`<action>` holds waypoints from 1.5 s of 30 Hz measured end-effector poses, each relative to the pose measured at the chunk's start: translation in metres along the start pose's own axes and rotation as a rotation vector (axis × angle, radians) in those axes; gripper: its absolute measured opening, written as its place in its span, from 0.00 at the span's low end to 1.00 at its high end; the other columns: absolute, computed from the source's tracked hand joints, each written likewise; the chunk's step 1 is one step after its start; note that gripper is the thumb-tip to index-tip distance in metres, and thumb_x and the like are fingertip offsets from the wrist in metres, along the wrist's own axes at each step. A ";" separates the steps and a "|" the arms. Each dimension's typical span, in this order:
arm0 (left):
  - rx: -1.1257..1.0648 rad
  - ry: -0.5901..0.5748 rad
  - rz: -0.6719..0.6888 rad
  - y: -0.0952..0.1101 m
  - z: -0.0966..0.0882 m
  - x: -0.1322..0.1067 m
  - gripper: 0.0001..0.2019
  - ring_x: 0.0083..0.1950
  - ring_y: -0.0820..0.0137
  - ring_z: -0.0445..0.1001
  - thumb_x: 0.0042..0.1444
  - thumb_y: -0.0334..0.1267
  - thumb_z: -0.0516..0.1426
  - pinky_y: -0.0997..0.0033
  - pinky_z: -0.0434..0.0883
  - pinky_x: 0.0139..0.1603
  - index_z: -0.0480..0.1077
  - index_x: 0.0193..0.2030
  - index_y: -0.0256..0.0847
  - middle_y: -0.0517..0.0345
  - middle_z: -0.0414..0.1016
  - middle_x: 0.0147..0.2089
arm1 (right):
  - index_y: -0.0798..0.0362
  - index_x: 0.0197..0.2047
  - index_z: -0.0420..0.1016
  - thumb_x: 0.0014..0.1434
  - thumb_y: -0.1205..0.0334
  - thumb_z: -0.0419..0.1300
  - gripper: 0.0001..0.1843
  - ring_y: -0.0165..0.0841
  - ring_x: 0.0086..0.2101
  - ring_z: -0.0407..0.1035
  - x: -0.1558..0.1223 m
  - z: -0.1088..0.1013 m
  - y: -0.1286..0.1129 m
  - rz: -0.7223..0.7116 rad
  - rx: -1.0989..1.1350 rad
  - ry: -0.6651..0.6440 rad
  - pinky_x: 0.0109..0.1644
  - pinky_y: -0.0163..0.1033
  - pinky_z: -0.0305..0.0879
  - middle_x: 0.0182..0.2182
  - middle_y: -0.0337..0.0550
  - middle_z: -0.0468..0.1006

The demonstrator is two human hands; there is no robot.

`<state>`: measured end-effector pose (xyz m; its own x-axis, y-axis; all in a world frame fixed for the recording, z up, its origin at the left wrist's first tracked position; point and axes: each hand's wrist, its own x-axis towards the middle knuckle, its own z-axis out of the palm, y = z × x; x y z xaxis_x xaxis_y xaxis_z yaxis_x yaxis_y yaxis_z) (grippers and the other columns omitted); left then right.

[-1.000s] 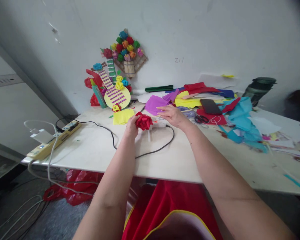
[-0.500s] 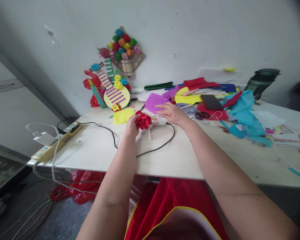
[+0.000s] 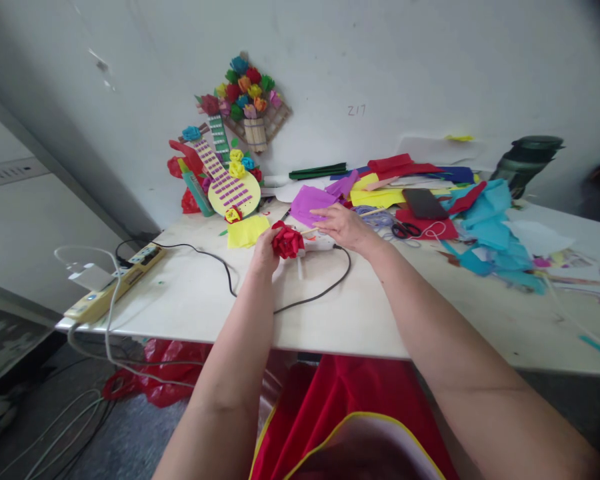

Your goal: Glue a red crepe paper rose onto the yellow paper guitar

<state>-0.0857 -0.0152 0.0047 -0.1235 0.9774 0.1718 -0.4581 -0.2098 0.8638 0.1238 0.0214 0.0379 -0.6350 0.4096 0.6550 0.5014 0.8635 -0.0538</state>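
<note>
Here, a red paper flower [image 3: 288, 240] is held just above the middle of a white desk [image 3: 350, 327], its thin stick [image 3: 310, 231] running off to the right. The left hand [image 3: 266, 253] grasps the flower's side, some fingertips hidden; the right hand [image 3: 347, 227] appears to pinch the stick, fingers nearly straight. The step seems to be steadying or adjusting the flower on its stick; the next move likely calls for a light left grip, sparing the petals, and careful turning or guiding on the right. Just beside, partly behind the flower, lies a white tool [image 3: 320, 246], probably a glue gun, with a black cord [image 3: 325, 291]. Farther out come purple paper [image 3: 310, 205], yellow paper [image 3: 249, 233], scissors [image 3: 406, 231] and, leftward, a power strip [image 3: 113, 285].
</note>
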 end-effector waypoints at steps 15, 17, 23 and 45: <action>-0.121 0.099 0.048 0.005 0.005 -0.002 0.04 0.28 0.72 0.75 0.48 0.34 0.55 0.75 0.71 0.32 0.70 0.28 0.37 0.57 0.76 0.26 | 0.52 0.42 0.80 0.58 0.66 0.56 0.12 0.40 0.45 0.68 0.000 -0.001 -0.002 0.052 -0.023 0.038 0.50 0.49 0.67 0.50 0.48 0.75; -0.139 0.121 0.042 0.006 0.006 -0.003 0.04 0.29 0.72 0.76 0.48 0.33 0.54 0.75 0.71 0.32 0.70 0.28 0.37 0.56 0.76 0.26 | 0.52 0.41 0.80 0.59 0.66 0.55 0.13 0.40 0.45 0.68 -0.001 -0.002 -0.001 0.061 -0.021 0.047 0.50 0.48 0.67 0.49 0.48 0.76; -0.208 0.224 0.034 0.009 0.007 -0.003 0.02 0.27 0.74 0.74 0.47 0.30 0.54 0.77 0.70 0.31 0.68 0.28 0.37 0.60 0.74 0.24 | 0.51 0.40 0.81 0.59 0.63 0.56 0.12 0.38 0.44 0.69 -0.002 0.002 0.003 0.085 -0.004 0.104 0.50 0.47 0.68 0.48 0.46 0.76; -0.313 0.290 -0.012 0.009 0.007 -0.003 0.05 0.30 0.71 0.74 0.50 0.34 0.53 0.75 0.69 0.29 0.69 0.32 0.38 0.55 0.76 0.30 | 0.58 0.45 0.78 0.52 0.53 0.57 0.22 0.25 0.19 0.57 0.000 0.001 -0.026 0.526 0.701 -0.150 0.25 0.32 0.54 0.14 0.33 0.65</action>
<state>-0.0837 -0.0199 0.0152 -0.3387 0.9407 -0.0169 -0.7006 -0.2402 0.6719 0.1101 -0.0005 0.0381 -0.5192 0.7955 0.3124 0.3058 0.5142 -0.8013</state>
